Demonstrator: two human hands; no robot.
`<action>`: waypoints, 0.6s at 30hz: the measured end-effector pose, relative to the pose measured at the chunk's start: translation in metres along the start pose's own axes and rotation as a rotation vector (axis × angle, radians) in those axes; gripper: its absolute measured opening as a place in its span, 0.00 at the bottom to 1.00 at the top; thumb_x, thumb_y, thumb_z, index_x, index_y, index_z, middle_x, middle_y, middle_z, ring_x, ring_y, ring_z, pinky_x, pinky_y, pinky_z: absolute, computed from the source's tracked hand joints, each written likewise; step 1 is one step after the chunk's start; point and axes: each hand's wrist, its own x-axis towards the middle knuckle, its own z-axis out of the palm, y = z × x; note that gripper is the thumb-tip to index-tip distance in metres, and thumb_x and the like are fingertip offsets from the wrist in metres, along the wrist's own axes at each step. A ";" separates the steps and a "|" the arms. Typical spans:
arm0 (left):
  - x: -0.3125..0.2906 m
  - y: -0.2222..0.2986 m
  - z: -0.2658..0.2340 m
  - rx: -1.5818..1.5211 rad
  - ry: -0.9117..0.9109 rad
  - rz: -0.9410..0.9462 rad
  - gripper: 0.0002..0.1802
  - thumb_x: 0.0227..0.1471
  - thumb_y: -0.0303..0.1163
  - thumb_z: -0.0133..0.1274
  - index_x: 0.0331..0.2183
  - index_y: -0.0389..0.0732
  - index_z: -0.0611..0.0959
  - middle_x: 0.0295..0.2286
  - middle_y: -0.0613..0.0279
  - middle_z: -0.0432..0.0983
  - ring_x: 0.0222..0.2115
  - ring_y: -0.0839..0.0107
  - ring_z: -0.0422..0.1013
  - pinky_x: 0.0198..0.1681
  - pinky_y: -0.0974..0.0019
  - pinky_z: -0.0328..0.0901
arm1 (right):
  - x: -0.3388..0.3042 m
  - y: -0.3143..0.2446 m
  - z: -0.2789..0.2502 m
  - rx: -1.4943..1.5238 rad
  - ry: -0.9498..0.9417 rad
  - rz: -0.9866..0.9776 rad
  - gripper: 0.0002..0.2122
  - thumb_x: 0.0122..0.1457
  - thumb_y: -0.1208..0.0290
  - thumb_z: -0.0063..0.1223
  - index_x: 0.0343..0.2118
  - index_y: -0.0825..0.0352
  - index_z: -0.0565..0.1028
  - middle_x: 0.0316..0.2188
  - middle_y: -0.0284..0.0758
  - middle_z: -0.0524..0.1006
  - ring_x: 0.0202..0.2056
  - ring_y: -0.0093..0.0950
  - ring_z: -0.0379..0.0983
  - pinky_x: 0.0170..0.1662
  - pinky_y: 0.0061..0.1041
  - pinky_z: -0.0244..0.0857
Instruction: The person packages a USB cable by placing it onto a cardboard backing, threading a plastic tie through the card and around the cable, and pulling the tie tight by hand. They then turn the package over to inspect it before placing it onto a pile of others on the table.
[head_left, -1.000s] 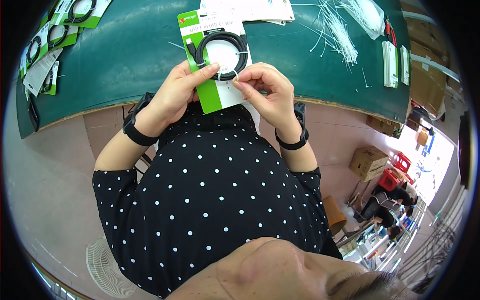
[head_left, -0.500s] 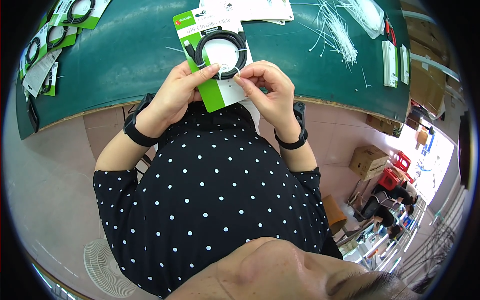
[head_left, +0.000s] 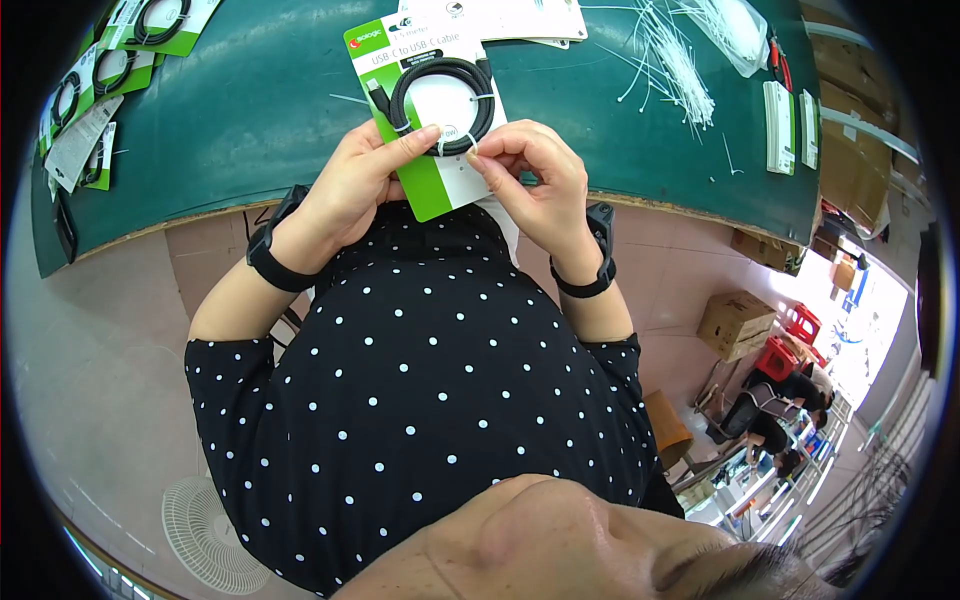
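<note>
A white and green backing card (head_left: 435,192) is held just over the table's near edge, tilted slightly. Against its face lies a coiled black cable (head_left: 443,67), bound to it at several spots by white zip ties. My left hand (head_left: 355,185) grips the card's left side, thumb on the lower part of the coil and the other fingers behind. At the coil's lower right, the thumb and forefinger of my right hand (head_left: 542,185) pinch a white zip tie (head_left: 472,144). Its end is hidden between the fingertips.
Carded cables (head_left: 160,40) lie at the green table's far left. More backing cards (head_left: 540,24) are at the back. To the right are loose zip ties (head_left: 675,75), a plastic bag (head_left: 735,40), red-handled pliers (head_left: 784,68) and small card stacks (head_left: 780,128). People work at lower right.
The card and coil have shifted very slightly up. My two hands keep almost the same hold.
</note>
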 end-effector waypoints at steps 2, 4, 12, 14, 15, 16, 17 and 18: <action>0.000 0.000 0.000 0.000 0.001 0.000 0.18 0.59 0.38 0.52 0.45 0.36 0.76 0.39 0.60 0.77 0.38 0.73 0.76 0.40 0.67 0.74 | 0.000 -0.002 0.000 -0.022 -0.018 -0.027 0.06 0.50 0.85 0.60 0.30 0.70 0.76 0.31 0.32 0.76 0.27 0.16 0.71 0.27 0.12 0.65; 0.001 -0.002 0.000 -0.006 0.000 0.005 0.18 0.59 0.38 0.52 0.45 0.36 0.76 0.39 0.60 0.77 0.38 0.73 0.76 0.40 0.67 0.74 | 0.000 -0.003 0.001 -0.054 -0.019 -0.055 0.06 0.50 0.84 0.60 0.30 0.70 0.76 0.30 0.33 0.76 0.26 0.17 0.71 0.26 0.13 0.65; 0.001 0.002 -0.001 -0.039 -0.028 -0.041 0.18 0.59 0.38 0.53 0.45 0.36 0.76 0.39 0.60 0.77 0.38 0.73 0.76 0.41 0.66 0.73 | 0.000 -0.005 -0.002 -0.250 -0.052 -0.217 0.06 0.48 0.85 0.60 0.29 0.70 0.76 0.28 0.34 0.76 0.24 0.22 0.71 0.25 0.16 0.66; 0.000 0.002 0.000 -0.048 -0.028 -0.061 0.18 0.59 0.38 0.53 0.45 0.36 0.76 0.39 0.60 0.77 0.38 0.72 0.76 0.42 0.66 0.73 | 0.001 -0.008 -0.006 -0.299 -0.082 -0.236 0.07 0.47 0.86 0.60 0.29 0.70 0.75 0.28 0.35 0.75 0.23 0.23 0.71 0.25 0.18 0.67; -0.001 0.001 0.001 -0.052 -0.027 -0.059 0.18 0.58 0.38 0.53 0.45 0.36 0.76 0.39 0.60 0.77 0.38 0.72 0.76 0.42 0.65 0.73 | 0.000 -0.008 -0.005 -0.300 -0.081 -0.236 0.07 0.47 0.86 0.60 0.29 0.70 0.75 0.28 0.35 0.75 0.23 0.23 0.71 0.25 0.18 0.67; -0.002 0.001 0.002 -0.056 -0.027 -0.056 0.18 0.58 0.38 0.53 0.45 0.36 0.76 0.39 0.60 0.77 0.38 0.72 0.76 0.42 0.65 0.73 | -0.001 -0.007 -0.004 -0.265 -0.077 -0.234 0.07 0.47 0.86 0.60 0.28 0.70 0.75 0.28 0.35 0.75 0.23 0.24 0.71 0.25 0.18 0.67; -0.002 0.001 0.003 -0.060 -0.026 -0.054 0.18 0.58 0.38 0.53 0.45 0.36 0.76 0.39 0.60 0.77 0.38 0.72 0.76 0.42 0.65 0.73 | -0.002 -0.007 -0.003 -0.230 -0.072 -0.232 0.07 0.46 0.86 0.60 0.28 0.69 0.75 0.28 0.35 0.75 0.24 0.24 0.71 0.25 0.19 0.66; -0.002 0.001 0.003 -0.059 -0.027 -0.054 0.18 0.58 0.38 0.53 0.45 0.36 0.76 0.39 0.60 0.77 0.38 0.72 0.76 0.42 0.65 0.73 | -0.003 -0.007 -0.002 -0.195 -0.068 -0.230 0.08 0.46 0.86 0.61 0.28 0.69 0.75 0.28 0.35 0.74 0.24 0.25 0.71 0.24 0.19 0.66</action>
